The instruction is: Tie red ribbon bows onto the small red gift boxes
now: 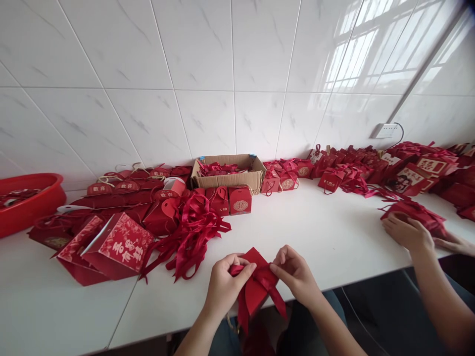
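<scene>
A small red gift box [251, 289] stands at the table's front edge between my hands, with a dark red ribbon [264, 277] crossing its top. My left hand [227, 282] pinches the ribbon between thumb and fingers on the box's left side. On the right, my right hand [295, 274] pinches the ribbon near the box's upper right edge. Two ribbon ends hang down over the front of the box. A pile of loose red ribbons [193, 237] lies just left of my hands.
Larger red boxes [120, 247] stand at left, near a red basin [33, 202]. A cardboard box [228, 178] of red items is against the tiled wall. More red boxes [334, 179] line the back right. A co-worker's hands [410, 232] hold a red box at right.
</scene>
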`<state>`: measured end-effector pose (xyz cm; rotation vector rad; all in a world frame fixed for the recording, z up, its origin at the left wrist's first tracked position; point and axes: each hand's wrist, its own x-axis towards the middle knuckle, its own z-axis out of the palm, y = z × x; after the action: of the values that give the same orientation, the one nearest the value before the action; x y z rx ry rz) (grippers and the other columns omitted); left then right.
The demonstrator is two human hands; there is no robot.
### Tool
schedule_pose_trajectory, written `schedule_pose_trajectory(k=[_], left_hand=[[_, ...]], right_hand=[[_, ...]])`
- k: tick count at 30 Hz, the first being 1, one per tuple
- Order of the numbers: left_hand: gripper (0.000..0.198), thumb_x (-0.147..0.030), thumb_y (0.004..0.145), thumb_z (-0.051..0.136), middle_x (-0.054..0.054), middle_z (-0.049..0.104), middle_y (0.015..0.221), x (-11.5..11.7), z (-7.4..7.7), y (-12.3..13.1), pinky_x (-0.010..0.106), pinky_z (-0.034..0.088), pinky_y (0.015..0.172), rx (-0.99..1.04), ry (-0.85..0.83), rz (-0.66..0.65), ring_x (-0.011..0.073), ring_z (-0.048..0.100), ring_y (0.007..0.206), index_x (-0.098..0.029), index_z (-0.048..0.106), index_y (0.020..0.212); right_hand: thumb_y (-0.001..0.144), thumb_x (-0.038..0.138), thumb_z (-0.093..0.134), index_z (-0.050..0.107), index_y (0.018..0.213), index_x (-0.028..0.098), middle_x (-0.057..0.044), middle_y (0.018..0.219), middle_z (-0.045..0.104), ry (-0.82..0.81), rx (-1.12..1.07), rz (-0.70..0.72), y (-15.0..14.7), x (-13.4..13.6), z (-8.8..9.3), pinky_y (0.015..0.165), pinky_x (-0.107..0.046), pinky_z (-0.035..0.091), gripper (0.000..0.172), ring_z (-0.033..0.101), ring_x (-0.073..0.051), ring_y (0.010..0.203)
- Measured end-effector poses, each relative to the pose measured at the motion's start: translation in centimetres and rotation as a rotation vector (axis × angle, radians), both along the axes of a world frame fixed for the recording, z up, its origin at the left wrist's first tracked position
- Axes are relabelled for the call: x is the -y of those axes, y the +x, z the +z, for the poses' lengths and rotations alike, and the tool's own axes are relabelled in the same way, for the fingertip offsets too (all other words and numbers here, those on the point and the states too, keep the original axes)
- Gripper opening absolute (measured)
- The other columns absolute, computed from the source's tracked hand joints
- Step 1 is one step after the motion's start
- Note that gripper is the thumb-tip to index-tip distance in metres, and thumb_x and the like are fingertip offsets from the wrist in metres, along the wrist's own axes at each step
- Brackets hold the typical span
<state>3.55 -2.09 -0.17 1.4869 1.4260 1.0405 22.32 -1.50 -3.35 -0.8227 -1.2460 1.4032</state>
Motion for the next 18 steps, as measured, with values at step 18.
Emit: schedule_pose_trajectory(k=[18], left_hand=[[0.039, -0.039, 0.08, 0.06, 0.003, 0.066, 0.073, 0.9, -1.3, 0.0, 0.032, 0.049, 0.079, 0.068, 0.056, -0.012, 0.0218, 0.063, 0.084, -0.023, 0.031, 0.06]], right_hand=[[0.087, 0.049, 0.053, 0.048, 0.097, 0.025, -0.005, 0.092, 0.059, 0.133, 0.098, -0.177, 1.2, 1.7, -3.0, 0.075, -0.033, 0.049, 0.027, 0.058, -0.019, 0.083]])
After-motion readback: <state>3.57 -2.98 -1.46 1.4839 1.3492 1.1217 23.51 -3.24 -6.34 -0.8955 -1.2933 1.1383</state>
